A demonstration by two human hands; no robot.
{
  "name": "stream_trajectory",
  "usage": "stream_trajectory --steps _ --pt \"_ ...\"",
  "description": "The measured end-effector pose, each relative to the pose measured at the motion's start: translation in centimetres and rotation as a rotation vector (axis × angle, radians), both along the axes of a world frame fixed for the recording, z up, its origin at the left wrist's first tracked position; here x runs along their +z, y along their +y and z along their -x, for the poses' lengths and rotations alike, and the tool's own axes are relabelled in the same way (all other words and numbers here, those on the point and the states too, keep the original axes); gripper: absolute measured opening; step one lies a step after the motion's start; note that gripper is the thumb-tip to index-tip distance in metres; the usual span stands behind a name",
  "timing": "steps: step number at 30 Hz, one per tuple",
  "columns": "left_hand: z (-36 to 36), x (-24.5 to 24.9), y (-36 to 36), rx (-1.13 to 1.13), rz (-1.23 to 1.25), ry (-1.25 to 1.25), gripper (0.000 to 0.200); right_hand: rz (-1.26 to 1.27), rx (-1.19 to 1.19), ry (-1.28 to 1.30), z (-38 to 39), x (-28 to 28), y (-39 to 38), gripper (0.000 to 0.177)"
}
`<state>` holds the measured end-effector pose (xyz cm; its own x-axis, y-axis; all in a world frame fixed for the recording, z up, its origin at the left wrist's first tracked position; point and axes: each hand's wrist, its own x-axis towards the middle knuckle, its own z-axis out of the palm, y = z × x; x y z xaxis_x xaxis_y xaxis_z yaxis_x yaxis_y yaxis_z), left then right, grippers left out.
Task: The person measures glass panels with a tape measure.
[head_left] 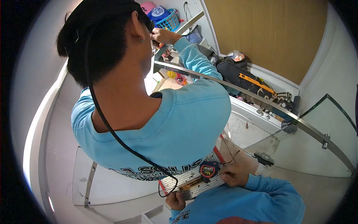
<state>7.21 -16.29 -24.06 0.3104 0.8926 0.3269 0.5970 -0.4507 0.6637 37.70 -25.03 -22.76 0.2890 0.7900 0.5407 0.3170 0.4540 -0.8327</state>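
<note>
My left hand [175, 200] is closed at the lower edge of a ridged platform [223, 182] with red edges, close to the looped end of a black cable [123, 143]. Whether its fingers grip the cable or the platform edge cannot be made out. On the platform's other side, my right hand [234, 174] has its fingers bent together beside a black and red tape measure [209, 169]. A thin dark cord [233, 158] runs up from near these fingers; what they hold is hidden. A yellow-brown tool [191, 184] lies on the platform between my hands.
A co-worker in a light blue shirt [194, 108] fills the middle, one hand [164, 36] raised by the head. A curved metal rail [261, 99] with glass panels crosses behind. Beyond it lie a black bag [235, 72], an orange level [257, 83] and a blue basket [169, 21].
</note>
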Motion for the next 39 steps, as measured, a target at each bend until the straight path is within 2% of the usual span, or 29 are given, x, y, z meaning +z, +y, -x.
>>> stream_trajectory --steps 5,11,20,29,31,32,34,39 --pt "0.0 0.2 -0.2 0.022 0.064 0.02 0.028 0.065 0.031 0.03 -0.2 0.3 0.1 0.012" --pt "-0.2 -0.3 -0.3 0.03 0.033 -0.038 0.035 0.049 0.033 0.046 0.0 -0.1 0.2 0.012" --pt "-0.3 0.1 -0.1 0.004 -0.042 0.037 0.034 0.035 0.044 0.094 0.1 -0.3 0.4 0.013" --pt "-0.7 0.4 -0.2 0.035 0.047 -0.004 0.035 0.037 0.035 0.086 0.3 -0.6 0.4 0.012" --pt "-0.6 -0.3 0.2 0.005 -0.103 -0.016 0.045 0.035 0.036 0.068 0.2 -0.9 0.5 0.012" --pt "-0.4 -0.3 0.0 0.004 -0.103 -0.017 0.045 0.032 0.039 0.07 0.2 -1.0 0.5 0.012" --pt "-0.2 -0.2 -0.4 0.039 0.031 -0.01 0.031 0.028 0.043 0.071 0.2 -0.8 0.5 0.011" --pt "-0.7 0.7 -0.4 0.047 0.016 0.039 0.028 0.008 0.012 0.048 0.1 -0.7 0.5 0.013"
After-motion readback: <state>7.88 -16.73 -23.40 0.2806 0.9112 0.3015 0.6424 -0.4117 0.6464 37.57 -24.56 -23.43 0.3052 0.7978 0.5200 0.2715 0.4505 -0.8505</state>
